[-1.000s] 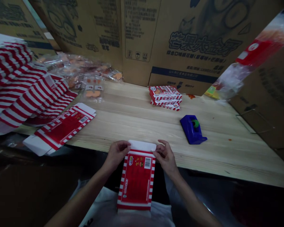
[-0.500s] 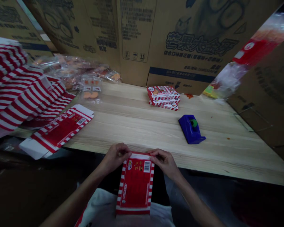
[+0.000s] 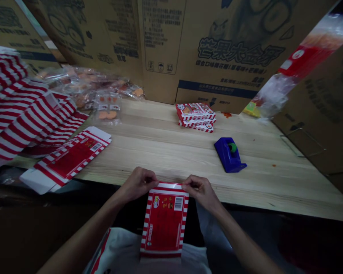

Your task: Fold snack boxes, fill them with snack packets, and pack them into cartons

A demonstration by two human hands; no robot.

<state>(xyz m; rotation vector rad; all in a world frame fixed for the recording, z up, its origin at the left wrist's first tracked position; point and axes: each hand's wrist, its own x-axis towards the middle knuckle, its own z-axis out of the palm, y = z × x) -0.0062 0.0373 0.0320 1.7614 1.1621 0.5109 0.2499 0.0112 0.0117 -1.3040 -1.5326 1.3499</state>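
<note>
A red carton (image 3: pixel 165 224) with red-and-white striped edges and a barcode lies over my lap, its top end at the table's front edge. My left hand (image 3: pixel 140 183) pinches the carton's top left corner between thumb and fingers. At the top right corner my right hand (image 3: pixel 201 190) grips it the same way. The carton's far end is dim against my clothes, and its underside is hidden.
On the wooden table (image 3: pixel 148 144) stand a blue tape dispenser (image 3: pixel 230 156) and a stack of small striped boxes (image 3: pixel 196 116). Flat striped cartons (image 3: pixel 25 110), another red carton (image 3: pixel 74 156) and clear packets (image 3: pixel 107 108) lie left. Large cardboard boxes (image 3: pixel 160 83) wall the back.
Both hands have risen slightly at the carton's top corners. The carton's top flap now lies more level with its face. The whole view has shifted a little.
</note>
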